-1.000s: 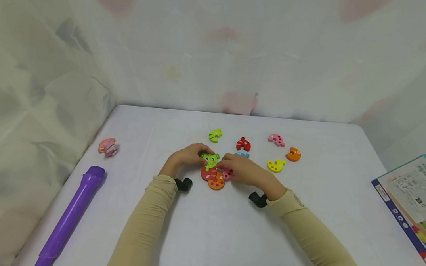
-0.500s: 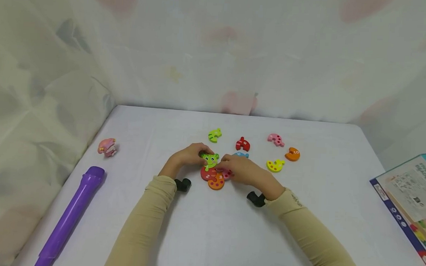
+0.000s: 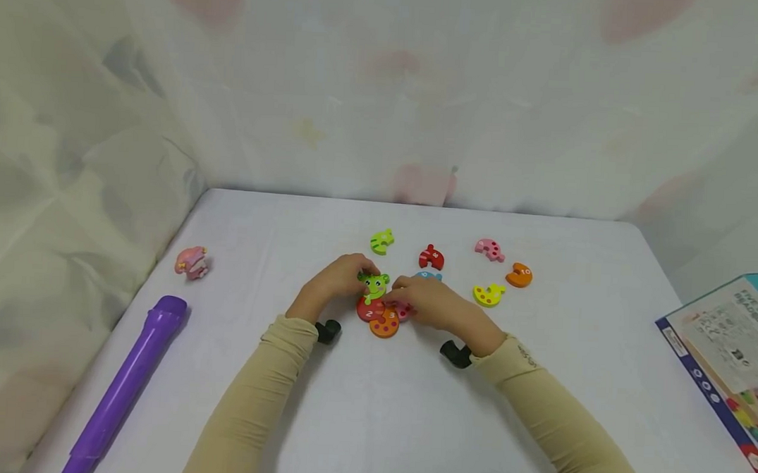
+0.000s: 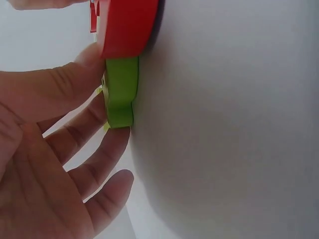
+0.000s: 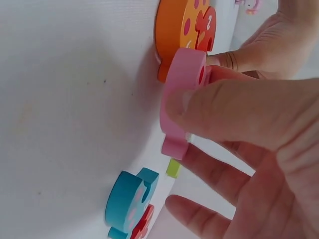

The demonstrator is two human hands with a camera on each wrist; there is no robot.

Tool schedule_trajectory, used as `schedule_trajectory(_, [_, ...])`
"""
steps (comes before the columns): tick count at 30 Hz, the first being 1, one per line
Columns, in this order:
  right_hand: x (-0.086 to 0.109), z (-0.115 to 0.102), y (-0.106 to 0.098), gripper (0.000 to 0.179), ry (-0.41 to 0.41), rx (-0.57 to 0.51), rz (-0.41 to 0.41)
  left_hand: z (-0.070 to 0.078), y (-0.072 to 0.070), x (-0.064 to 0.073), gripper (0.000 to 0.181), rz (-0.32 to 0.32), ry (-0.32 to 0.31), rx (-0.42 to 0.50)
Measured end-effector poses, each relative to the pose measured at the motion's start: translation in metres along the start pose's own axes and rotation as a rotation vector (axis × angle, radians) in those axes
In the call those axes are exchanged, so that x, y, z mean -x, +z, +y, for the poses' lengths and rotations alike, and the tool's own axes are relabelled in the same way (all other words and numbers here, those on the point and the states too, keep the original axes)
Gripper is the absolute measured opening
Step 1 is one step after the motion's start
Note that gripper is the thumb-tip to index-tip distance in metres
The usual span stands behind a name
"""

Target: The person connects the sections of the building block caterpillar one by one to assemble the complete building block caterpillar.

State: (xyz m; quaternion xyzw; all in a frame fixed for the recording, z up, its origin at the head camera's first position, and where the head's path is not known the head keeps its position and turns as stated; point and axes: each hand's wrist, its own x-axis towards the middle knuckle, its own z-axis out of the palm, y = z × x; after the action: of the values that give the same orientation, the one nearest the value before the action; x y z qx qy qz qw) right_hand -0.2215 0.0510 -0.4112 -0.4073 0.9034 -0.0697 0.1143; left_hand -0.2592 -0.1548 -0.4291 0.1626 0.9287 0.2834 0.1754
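My left hand (image 3: pixel 332 284) holds the green puzzle piece with a smiling face (image 3: pixel 375 287) between thumb and fingers. In the left wrist view its green side (image 4: pixel 121 89) touches the red piece. The red piece numbered 2 (image 3: pixel 367 309) joins an orange spotted piece numbered 3 (image 3: pixel 384 326). With thumb and fingers, my right hand (image 3: pixel 438 302) pinches a pink spotted puzzle piece (image 5: pixel 180 94) against the orange one. My right hand partly covers the pink piece in the head view. Behind it lies a blue piece (image 3: pixel 429 275), also partly hidden.
Loose pieces lie farther back: striped green (image 3: pixel 381 241), red (image 3: pixel 432 257), pink (image 3: pixel 490 250), orange numbered 10 (image 3: pixel 519 275) and yellow (image 3: pixel 489 295). At left are a pink figurine (image 3: pixel 191 263) and a purple tube (image 3: pixel 130 381). A printed box (image 3: pixel 723 357) sits at right.
My left wrist has shifted very slightly to the right. Both hands keep their holds, and the joined pieces stay in place.
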Motion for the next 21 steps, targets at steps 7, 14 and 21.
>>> schedule_trajectory(7, [0.0, 0.0017, 0.0026, 0.044, -0.01, 0.052, -0.009, 0.0029, 0.0009, 0.0021, 0.036, 0.01, -0.006, -0.017])
schedule_trajectory(14, [0.003, 0.001, 0.0079, 0.047, 0.008, 0.053, -0.004, 0.0014, 0.0026, 0.0017, 0.036, 0.02, -0.008, -0.024])
schedule_trajectory(21, [0.0072, 0.0007, 0.0086, 0.047, 0.049, -0.047, -0.002, 0.0006, 0.0049, 0.0016, 0.036, 0.02, -0.037, -0.002])
